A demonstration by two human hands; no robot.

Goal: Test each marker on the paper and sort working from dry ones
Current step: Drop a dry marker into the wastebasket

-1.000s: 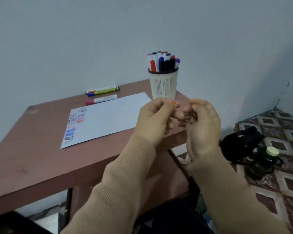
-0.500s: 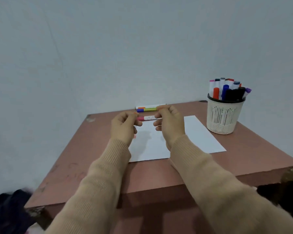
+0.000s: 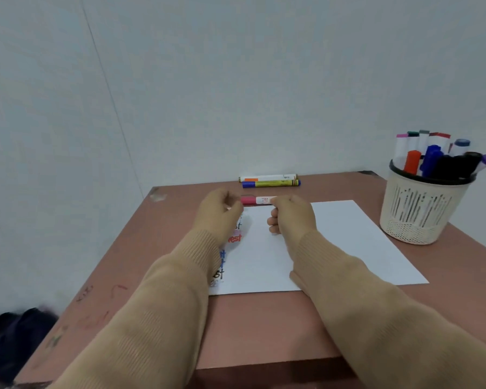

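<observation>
A pink marker (image 3: 255,200) with a white barrel lies level at the far edge of the white paper (image 3: 334,242). My left hand (image 3: 219,214) pinches its pink cap end and my right hand (image 3: 291,217) pinches the white barrel end. The paper's left margin carries several coloured test scribbles (image 3: 233,238), partly hidden under my left sleeve. Two more markers, an orange-and-white one (image 3: 267,178) and a blue-and-yellow one (image 3: 271,183), lie side by side near the wall behind my hands.
A cream mesh cup (image 3: 424,211) full of several upright markers (image 3: 438,155) stands at the table's right. The reddish-brown table (image 3: 264,327) meets a plain wall at the back. Dark cloth (image 3: 14,335) lies on the floor at lower left.
A second ago my hands were held together off the table's right corner. They have since reached over the paper and taken hold of the pink marker at both ends.
</observation>
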